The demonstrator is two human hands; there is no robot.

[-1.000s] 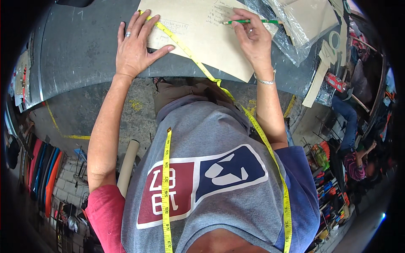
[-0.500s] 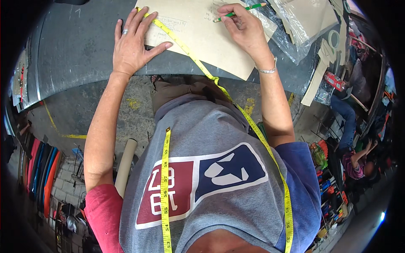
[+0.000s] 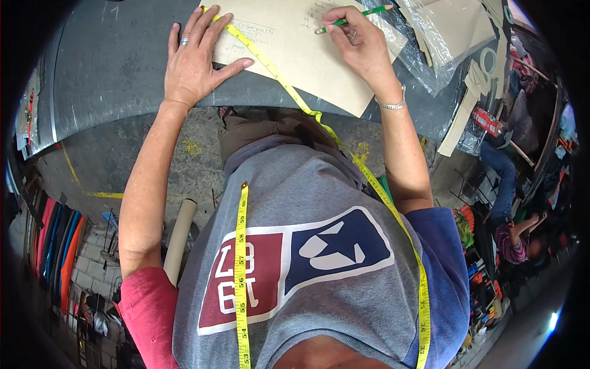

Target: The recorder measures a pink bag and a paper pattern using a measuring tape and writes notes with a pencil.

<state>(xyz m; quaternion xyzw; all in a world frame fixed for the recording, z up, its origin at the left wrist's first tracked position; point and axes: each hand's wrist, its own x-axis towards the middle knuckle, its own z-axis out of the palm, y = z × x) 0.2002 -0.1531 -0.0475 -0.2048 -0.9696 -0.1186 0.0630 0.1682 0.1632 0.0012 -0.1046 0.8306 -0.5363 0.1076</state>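
Observation:
My left hand (image 3: 195, 64) lies flat with fingers spread, over the far end of a yellow tape measure (image 3: 265, 60) and the left edge of a beige sheet of paper (image 3: 332, 86). The fingertips press on the tape. From there the tape slants across the sheet to the table edge, drops, and runs up over my right shoulder; its other end hangs down my chest. My right hand (image 3: 361, 46) grips a green pencil (image 3: 376, 10) above the sheet's right part. The pencil's tip points left, close to faint handwriting on the paper.
The dark table (image 3: 117, 55) has a curved-looking near edge. At its right lie clear plastic with beige sheets (image 3: 458, 27), a tape roll (image 3: 488, 60) and pattern strips (image 3: 462, 117). Fabric rolls (image 3: 58, 246) stand at the left. Another person (image 3: 516, 237) is at the far right.
The tape hangs slacker below the table edge, dipping partly out of sight by my lap. My right hand, still with the pencil, has shifted slightly right. My left hand stays flat.

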